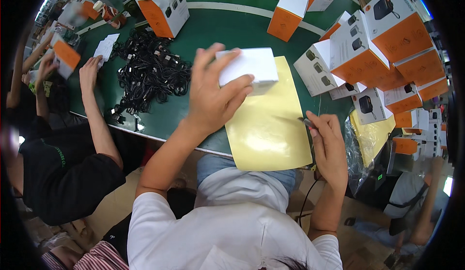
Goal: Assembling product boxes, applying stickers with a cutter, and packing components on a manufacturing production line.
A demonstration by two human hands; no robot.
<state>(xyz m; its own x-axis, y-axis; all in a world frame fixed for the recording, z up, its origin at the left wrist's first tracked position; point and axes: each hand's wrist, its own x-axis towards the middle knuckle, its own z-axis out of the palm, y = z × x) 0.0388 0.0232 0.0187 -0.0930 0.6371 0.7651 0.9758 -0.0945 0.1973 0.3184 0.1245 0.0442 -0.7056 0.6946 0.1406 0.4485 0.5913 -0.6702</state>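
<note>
My left hand [208, 93] is closed on a white box [249, 67], with the thumb on its near side and fingers over its left end. The box sits over the far part of a glossy yellow sheet [269, 129]. Beside the sheet's right edge, my right hand [327, 144] pinches a slim, dark pointed tool [307, 121]. Its tip points left over the sheet; blur leaves its exact kind unclear. The sheet lies on the green table [213, 32] and reaches past its near edge toward my lap.
Stacked white-and-orange boxes [361, 47] rise at the right. A heap of black cables [150, 69] lies left, near an open box [162, 10] stuffed with white wrapping. A co-worker's hand [89, 73] touches white papers [106, 47]. Clear plastic wrapping [357, 158] lies right of my right hand.
</note>
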